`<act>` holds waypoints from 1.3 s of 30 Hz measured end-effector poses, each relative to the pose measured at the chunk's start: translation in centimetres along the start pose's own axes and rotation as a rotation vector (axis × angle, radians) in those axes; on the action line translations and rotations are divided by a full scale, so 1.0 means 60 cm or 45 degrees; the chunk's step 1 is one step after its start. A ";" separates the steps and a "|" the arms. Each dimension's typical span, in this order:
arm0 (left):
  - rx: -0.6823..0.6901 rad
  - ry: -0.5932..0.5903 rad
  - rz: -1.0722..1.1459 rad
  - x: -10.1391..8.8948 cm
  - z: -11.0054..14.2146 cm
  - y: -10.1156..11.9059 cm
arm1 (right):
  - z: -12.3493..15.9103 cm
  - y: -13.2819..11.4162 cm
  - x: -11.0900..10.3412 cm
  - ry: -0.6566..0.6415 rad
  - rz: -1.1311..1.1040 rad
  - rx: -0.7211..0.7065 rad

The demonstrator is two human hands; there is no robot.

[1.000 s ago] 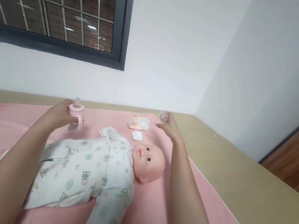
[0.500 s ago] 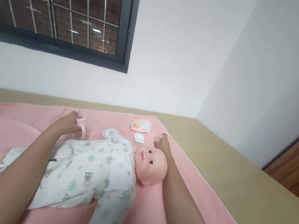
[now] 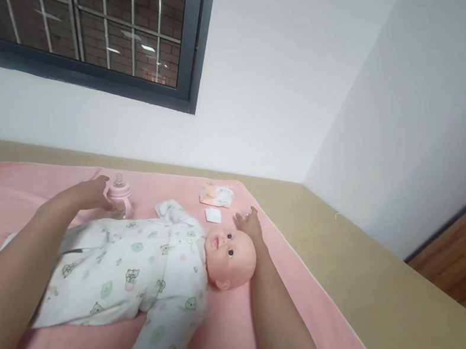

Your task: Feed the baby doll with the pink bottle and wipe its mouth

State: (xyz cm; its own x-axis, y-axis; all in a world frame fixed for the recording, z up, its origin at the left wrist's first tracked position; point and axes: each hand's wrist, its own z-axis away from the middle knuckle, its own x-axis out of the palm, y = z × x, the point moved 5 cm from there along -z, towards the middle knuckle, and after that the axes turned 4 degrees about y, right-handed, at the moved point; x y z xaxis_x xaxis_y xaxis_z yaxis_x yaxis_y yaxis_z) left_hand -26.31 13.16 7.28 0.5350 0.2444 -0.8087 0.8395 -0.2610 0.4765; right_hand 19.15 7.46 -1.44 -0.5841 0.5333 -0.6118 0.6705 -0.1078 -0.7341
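A baby doll [image 3: 230,259] in a white sleepsuit [image 3: 140,263] with green and pink prints lies on its back, head toward the right. Beyond its body, my left hand [image 3: 96,194] is beside an upright pink baby bottle [image 3: 120,192] with a clear teat and handles; its fingers are parted around the near side of the bottle. Past the doll's head, my right hand [image 3: 249,224] rests low over the sheet with thumb and fingers spread. A small clear piece [image 3: 246,215], perhaps a bottle cap, shows between them.
A pink sheet [image 3: 227,344] covers much of the wooden surface [image 3: 316,238]. A wipes packet [image 3: 217,195] and a folded white square [image 3: 213,215] lie beyond the doll's head. A white wall [image 3: 257,104] with a barred window [image 3: 137,41] rises behind.
My left hand has loosened from the bottle and drawn slightly left. My right fingers have spread away from the small clear piece. The view has shifted slightly.
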 end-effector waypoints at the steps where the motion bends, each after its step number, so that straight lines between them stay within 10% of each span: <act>1: -0.078 0.006 -0.080 -0.014 -0.001 0.001 | 0.001 0.000 -0.001 -0.001 -0.020 0.025; 5: -0.212 0.105 -0.215 -0.072 0.022 0.073 | 0.005 -0.010 -0.011 0.069 -0.113 0.017; 8: 0.118 0.074 -0.204 -0.075 0.055 0.192 | 0.007 -0.024 -0.023 0.160 -0.133 -0.045; 16: 0.880 -0.451 -0.307 0.071 0.077 0.401 | 0.017 -0.058 -0.049 0.390 -0.259 -0.232; 29: 0.731 -1.341 -0.026 0.229 0.062 0.438 | 0.024 -0.074 -0.012 0.189 -0.257 -0.491; 39: 0.325 -1.724 0.201 0.257 0.088 0.426 | 0.033 -0.087 0.018 0.152 -0.104 -0.702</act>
State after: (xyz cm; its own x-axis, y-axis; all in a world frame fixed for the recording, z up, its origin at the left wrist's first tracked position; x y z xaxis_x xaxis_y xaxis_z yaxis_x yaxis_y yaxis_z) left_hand 2.90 5.30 5.19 -0.0091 -0.8519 -0.5236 0.6606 -0.3983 0.6364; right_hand 14.10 6.96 1.14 -0.6099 0.6164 -0.4981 0.7835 0.3745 -0.4958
